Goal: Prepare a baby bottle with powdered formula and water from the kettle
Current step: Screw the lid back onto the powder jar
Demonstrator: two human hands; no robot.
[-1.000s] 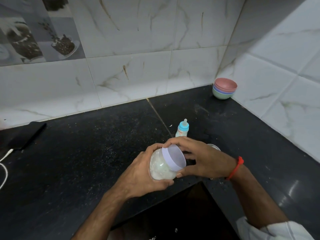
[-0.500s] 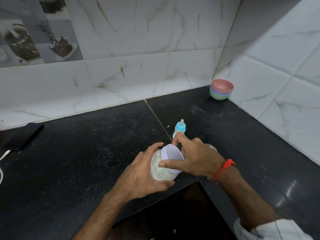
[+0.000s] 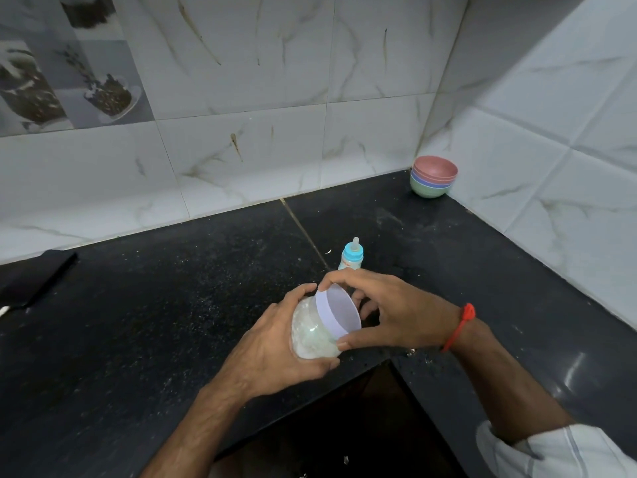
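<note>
A clear jar of white powder (image 3: 312, 334) is tilted to the right above the black counter's front edge. My left hand (image 3: 275, 350) wraps around its body. My right hand (image 3: 389, 312) grips its pale lavender lid (image 3: 336, 313) at the rim with thumb and fingers. Just behind my hands a small baby bottle (image 3: 351, 257) with a blue collar and a clear teat stands upright on the counter, its lower part hidden. No kettle is in view.
A stack of coloured bowls (image 3: 433, 175) sits in the far right corner of the black counter (image 3: 172, 305). A dark phone (image 3: 34, 279) with a white cable lies at the left edge. Tiled walls close the back and right side.
My right hand has shifted its grip around the lid, fingers turning on the rim. The jar stays in my left hand at the same spot.
</note>
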